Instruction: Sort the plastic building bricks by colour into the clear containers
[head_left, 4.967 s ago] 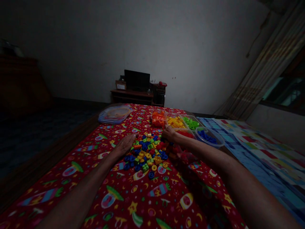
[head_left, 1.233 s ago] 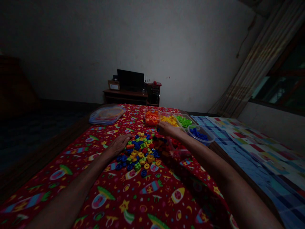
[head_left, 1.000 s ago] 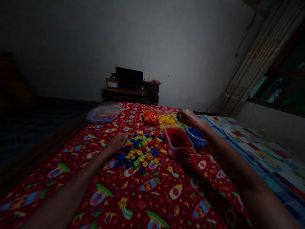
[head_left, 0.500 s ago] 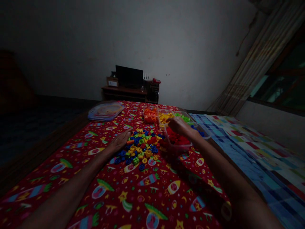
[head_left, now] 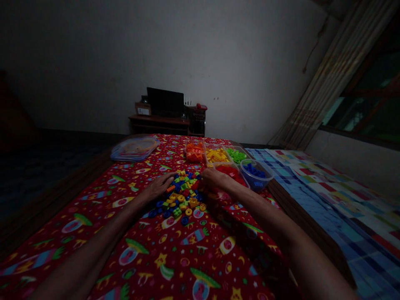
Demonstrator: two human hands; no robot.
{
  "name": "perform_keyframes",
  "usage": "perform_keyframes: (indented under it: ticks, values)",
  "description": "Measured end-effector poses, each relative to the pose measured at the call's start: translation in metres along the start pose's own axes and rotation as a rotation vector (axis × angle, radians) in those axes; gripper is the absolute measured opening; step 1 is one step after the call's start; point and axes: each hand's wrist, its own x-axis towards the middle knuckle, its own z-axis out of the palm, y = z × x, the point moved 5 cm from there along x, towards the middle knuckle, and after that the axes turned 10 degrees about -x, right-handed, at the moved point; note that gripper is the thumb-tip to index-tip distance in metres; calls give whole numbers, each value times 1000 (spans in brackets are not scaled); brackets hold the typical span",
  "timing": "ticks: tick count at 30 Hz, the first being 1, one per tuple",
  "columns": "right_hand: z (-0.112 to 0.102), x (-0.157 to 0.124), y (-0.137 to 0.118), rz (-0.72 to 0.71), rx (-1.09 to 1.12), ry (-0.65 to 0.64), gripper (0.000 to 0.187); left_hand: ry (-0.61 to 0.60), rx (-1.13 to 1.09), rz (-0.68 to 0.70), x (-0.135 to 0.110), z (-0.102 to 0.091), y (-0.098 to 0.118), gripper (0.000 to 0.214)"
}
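A heap of small mixed-colour plastic blocks (head_left: 183,195) lies on a red patterned cloth (head_left: 187,258). My left hand (head_left: 158,187) rests flat at the heap's left edge, fingers stretched toward the blocks. My right hand (head_left: 214,178) is at the heap's right edge, fingers curled among the blocks; what they hold is too dark to see. Just behind it stands a clear tub of red blocks (head_left: 229,171). Beyond stand tubs of orange (head_left: 194,152), yellow (head_left: 216,155) and green blocks (head_left: 236,155), and a round tub of blue blocks (head_left: 255,173).
A stack of clear lids (head_left: 135,148) lies at the cloth's far left. A checked blue mat (head_left: 331,196) lies to the right. A low cabinet with a dark screen (head_left: 165,109) stands against the far wall. Curtains (head_left: 331,79) hang at the right.
My right hand went out to the blue tub, came back over the red tub, and is now down at the heap's right edge. The left hand stayed put.
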Motion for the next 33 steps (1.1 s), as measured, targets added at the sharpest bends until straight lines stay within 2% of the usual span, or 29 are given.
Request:
perform_keyframes:
  ticks: [4,9,12,16,20,24,26,29,33]
  values:
    - [-10,-6,2,92,82,37,21,18,-91,-12,2,-3,2,64]
    - [-17,-11,9,383,595,197,26,53,-221,-89,1,-10,4,65]
    - [-17,-9,12,484,806,310,33,59,-261,-108,-1,-16,12,68]
    - [-12,-5,13,600,1039,394,30,66,-232,-111,-2,-26,14,65]
    - [-5,-2,2,596,1460,331,25,59,-71,-64,2,-33,9,52]
    - [-3,-1,-12,555,1853,311,22,-141,83,-21,2,-19,13,36]
    - [-2,0,-20,536,2009,255,21,-181,142,-12,0,-12,19,32]
    - [2,3,-28,543,2149,164,17,-136,169,-13,-1,-10,28,27]
    - [4,5,-30,533,2209,198,17,-13,49,-54,1,-16,31,37]
